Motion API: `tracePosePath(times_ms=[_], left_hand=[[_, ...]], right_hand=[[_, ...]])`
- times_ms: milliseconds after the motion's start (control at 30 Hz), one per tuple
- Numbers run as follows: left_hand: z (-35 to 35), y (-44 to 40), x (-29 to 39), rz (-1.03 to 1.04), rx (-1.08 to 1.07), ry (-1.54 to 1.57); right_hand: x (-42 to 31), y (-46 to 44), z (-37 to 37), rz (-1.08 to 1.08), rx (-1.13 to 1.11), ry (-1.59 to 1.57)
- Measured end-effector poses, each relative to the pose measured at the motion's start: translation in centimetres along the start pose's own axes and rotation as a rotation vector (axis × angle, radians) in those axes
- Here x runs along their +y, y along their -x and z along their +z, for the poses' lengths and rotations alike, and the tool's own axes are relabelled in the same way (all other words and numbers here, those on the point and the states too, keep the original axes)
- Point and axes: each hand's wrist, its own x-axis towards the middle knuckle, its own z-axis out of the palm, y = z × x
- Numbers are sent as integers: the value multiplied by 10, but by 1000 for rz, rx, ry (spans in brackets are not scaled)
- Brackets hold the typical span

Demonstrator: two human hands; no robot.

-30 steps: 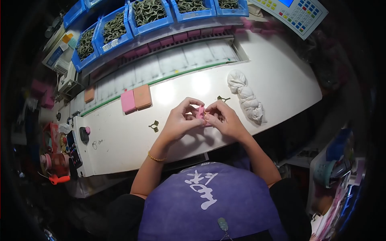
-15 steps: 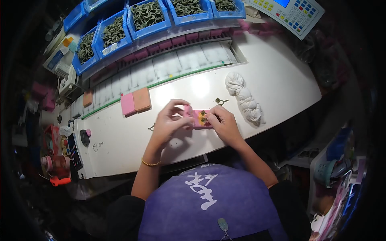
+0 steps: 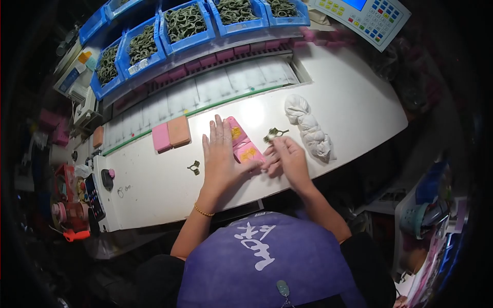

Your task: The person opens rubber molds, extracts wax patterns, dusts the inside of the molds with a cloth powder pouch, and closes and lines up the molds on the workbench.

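Note:
Two pink mould halves with yellow hollows, an upper one (image 3: 235, 131) and a lower one (image 3: 249, 152), lie side by side on the white table. My left hand (image 3: 222, 159) rests along their left side, fingers stretched out and thumb at the lower half's near edge. Just right of the moulds, my right hand (image 3: 288, 159) pinches a small dark green piece (image 3: 269, 137) between thumb and forefinger. Another green piece (image 3: 281, 132) lies close behind those fingertips. On the table to the left of my left hand is a further green forked piece (image 3: 193, 167).
Blue bins (image 3: 188, 29) of green rings line the back. A pink block (image 3: 161, 137) and an orange block (image 3: 179, 131) sit left of the hands. A twisted white cloth (image 3: 311, 129) lies right, a keypad panel (image 3: 365, 18) back right, and a phone (image 3: 94, 191) far left.
The pink mould has come apart into two halves lying open. My left hand has flattened beside them. My right hand has lifted a green piece out to the right.

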Motion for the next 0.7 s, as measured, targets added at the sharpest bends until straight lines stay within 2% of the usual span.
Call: tracePosePath(times_ms=[67, 133, 167, 233, 267, 333, 367, 467, 533, 600, 633, 700], left_hand=[[-1, 3, -2, -15, -62, -17], [-8, 3, -1, 8, -164, 17], [-12, 4, 1, 6, -163, 18], [-17, 8, 3, -21, -201, 92], [-17, 10, 4, -18, -204, 95], [-17, 15, 5, -31, -180, 152], [-18, 16, 6, -30, -180, 156], [-19, 18, 6, -61, -180, 190], [-15, 23, 6, -61, -142, 212], [-5, 28, -2, -36, -96, 197], [-1, 29, -3, -4, -43, 187], [-5, 31, -2, -1, -61, 170]], right_hand=[[-21, -7, -13, -87, 118, 590], [-27, -18, -33, -691, 332, 1202], [-36, -19, -39, -691, 330, 1203], [-63, -17, -43, -998, 526, 1641], [-61, -22, -53, -995, 529, 1645], [-52, -30, -67, -737, 283, 1650], [-50, -28, -71, -735, 284, 1654], [-59, -15, -54, -800, 283, 1494], [-57, 11, -26, -1047, 109, 1280], [-41, 34, -7, -975, -252, 1350], [-36, 38, -1, -975, -249, 1350], [-27, 41, 9, -698, -421, 1430]])
